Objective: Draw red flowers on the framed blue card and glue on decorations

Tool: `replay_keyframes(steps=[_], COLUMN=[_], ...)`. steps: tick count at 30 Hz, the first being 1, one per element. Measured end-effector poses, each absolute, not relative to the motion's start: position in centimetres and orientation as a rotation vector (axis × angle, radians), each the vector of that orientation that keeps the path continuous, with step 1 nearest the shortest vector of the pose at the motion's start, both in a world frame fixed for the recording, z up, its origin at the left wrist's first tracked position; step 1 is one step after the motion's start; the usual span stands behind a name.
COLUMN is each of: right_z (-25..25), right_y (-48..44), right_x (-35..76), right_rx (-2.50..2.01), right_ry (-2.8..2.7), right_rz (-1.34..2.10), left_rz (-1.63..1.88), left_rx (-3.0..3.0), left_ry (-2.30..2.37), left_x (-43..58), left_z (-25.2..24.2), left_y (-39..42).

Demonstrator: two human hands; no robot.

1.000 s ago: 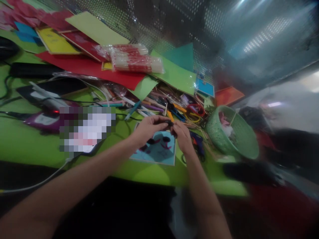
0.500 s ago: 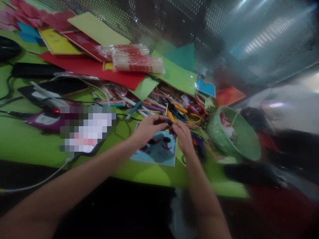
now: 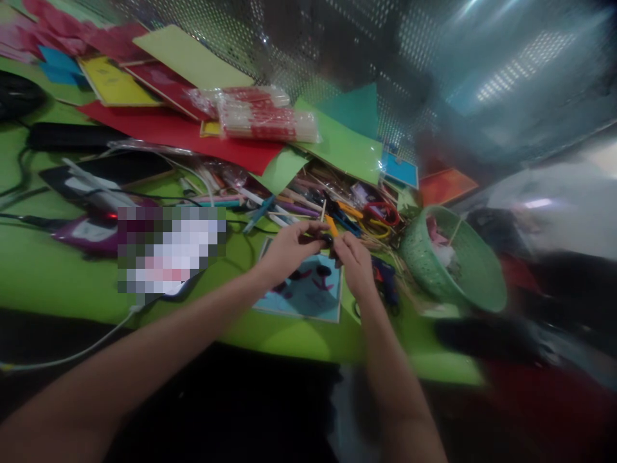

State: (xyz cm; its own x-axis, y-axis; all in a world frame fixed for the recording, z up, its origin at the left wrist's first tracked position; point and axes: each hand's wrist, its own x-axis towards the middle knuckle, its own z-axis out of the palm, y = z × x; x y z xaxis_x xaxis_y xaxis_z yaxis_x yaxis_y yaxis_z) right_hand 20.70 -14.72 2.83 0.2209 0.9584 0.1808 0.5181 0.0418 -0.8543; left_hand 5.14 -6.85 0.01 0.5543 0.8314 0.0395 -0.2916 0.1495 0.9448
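Note:
My left hand (image 3: 293, 249) and my right hand (image 3: 355, 258) meet above a light blue card (image 3: 308, 307). Pinched between their fingertips is a small, shiny black piece (image 3: 328, 240); its kind is too small to make out. On the card are black blobs (image 3: 322, 271), dark pink curved strokes and faint pencil-like lines. My left wrist and fingers cover part of the card. Just behind the fingers shows a flat orange-yellow stick-like thing (image 3: 331, 224), apparently lying on the table rather than held.
Beyond my hands lie pens, scissors (image 3: 376, 229) and thin sticks. A green basket (image 3: 453, 257) stands at right, near a dark blue tool (image 3: 385, 283). Left are a purple device (image 3: 87, 233), cables and a blurred-out phone. Coloured sheets (image 3: 183, 132) and wrapped stick bundles (image 3: 270, 122) lie behind.
My left fingers have spread a little, and more of the black piece shows between the fingertips. Both hands stay over the card; the view has shifted very slightly.

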Motion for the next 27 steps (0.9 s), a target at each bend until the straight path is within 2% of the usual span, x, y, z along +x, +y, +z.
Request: replay_keyframes(steps=[17,23,27], right_z=[2.28,2.64,2.84], right_y=[-14.82,-14.64,-14.74], right_x=[20.47,20.36,20.36], right_rx=[-1.701,-1.543,-1.516], right_ry=[-1.552,-1.373,-1.325], right_rz=[0.479,0.747,0.754], left_rz=[0.909,0.868,0.85], left_rx=[1.21,1.071,0.979], left_ry=[0.577,0.548,0.537], left_x=[5.29,5.14,5.11], left_z=[0.14,0.16,0.2], left_y=[-7.07,-6.7,-6.6])
